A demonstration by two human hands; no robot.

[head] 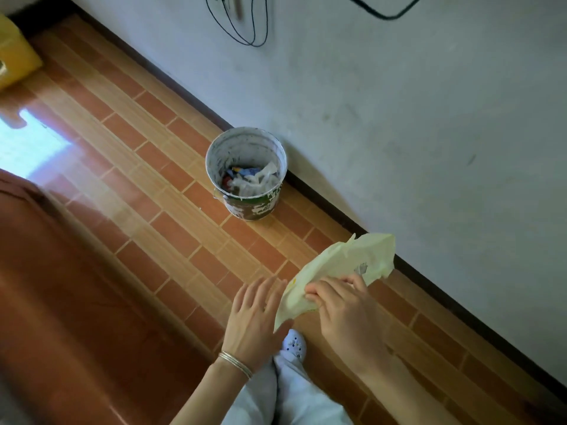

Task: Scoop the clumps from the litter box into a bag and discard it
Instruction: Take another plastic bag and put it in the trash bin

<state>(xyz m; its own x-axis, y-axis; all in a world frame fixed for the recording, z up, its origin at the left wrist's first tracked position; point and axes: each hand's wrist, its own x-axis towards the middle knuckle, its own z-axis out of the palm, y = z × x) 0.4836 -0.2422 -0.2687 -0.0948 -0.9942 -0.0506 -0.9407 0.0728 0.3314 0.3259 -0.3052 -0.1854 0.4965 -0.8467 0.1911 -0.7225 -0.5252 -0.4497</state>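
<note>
The bag (346,265) is held above the floor (147,185) close to the wall's base. The bucket (254,207) of rubbish stands ahead and to the left, against that same edge. The bag's long axis runs roughly along the skirting. Of your hands, the right hand (343,308) pinches its middle. The left hand (254,314), fingers straight, touches its near end and is nearer the bucket.
</note>
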